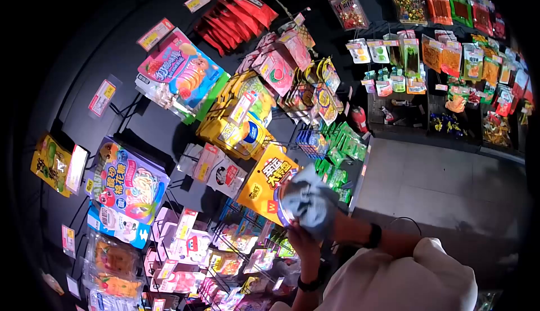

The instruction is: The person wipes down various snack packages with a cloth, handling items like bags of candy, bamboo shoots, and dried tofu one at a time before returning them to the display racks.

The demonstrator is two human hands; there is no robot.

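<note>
Near the centre, a yellow-orange package (269, 182) with red lettering is tilted beside the hanging goods. My left hand (302, 242), below a black wristband, is closed on its lower right edge. A blurred grey-blue packet (308, 203) overlaps the package's right side. Reaching in from the right, my right hand (340, 226) is against this packet, which hides its fingers, so its grip cannot be made out. A dark watch is on that wrist.
Hooks on the dark display wall (73, 114) hold a purple candy bag (132, 179), yellow bags (233, 136) and red packets (242, 15). Green packets (343, 145) hang right of the hands. Tiled floor (427, 176) and more racks lie at the right.
</note>
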